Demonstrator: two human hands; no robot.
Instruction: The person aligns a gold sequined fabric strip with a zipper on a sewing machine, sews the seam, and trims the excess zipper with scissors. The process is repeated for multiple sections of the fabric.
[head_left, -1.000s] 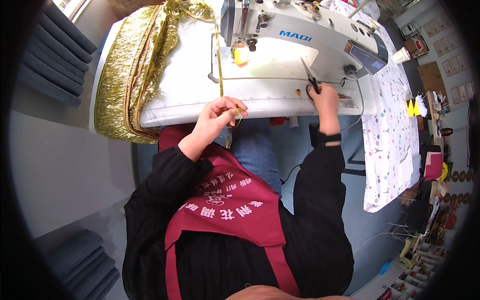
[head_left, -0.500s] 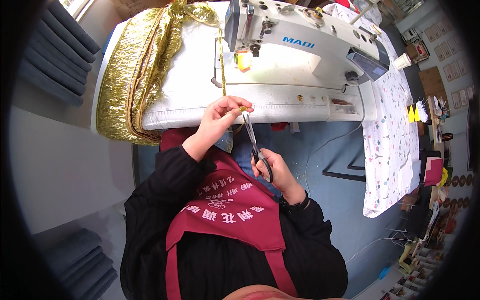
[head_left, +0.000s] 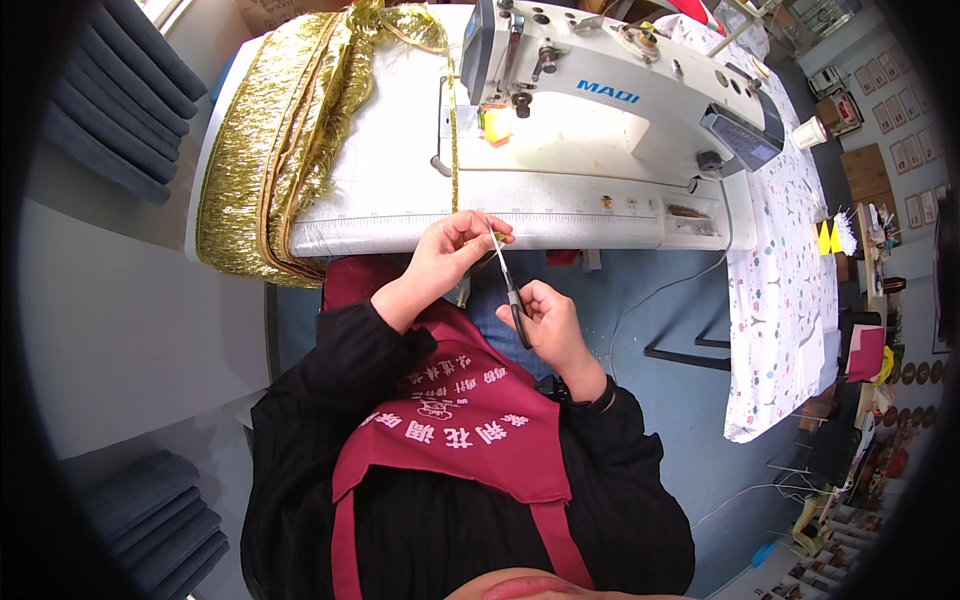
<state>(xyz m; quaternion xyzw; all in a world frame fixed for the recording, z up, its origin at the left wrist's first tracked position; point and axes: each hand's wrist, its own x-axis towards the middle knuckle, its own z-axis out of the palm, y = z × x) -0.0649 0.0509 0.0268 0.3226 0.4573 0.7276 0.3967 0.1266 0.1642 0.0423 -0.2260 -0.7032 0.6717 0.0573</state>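
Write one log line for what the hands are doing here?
left hand: pinches thin gold trim strip | right hand: holds black-handled metal scissors, blades at strip | behind: white sewing machine

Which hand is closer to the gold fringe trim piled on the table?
Left. The left hand is at the table edge, close beside the gold fringe trim. The right hand holds scissors lower down, farther from it.

L hand point(head_left: 447, 257) sitting centre frame, fingers pinching together, wrist bent, forearm running down-left; R hand point(head_left: 545, 322) lying just lower right of it, fingers curling shut in a grip, forearm angling down-right; both elbows bending.
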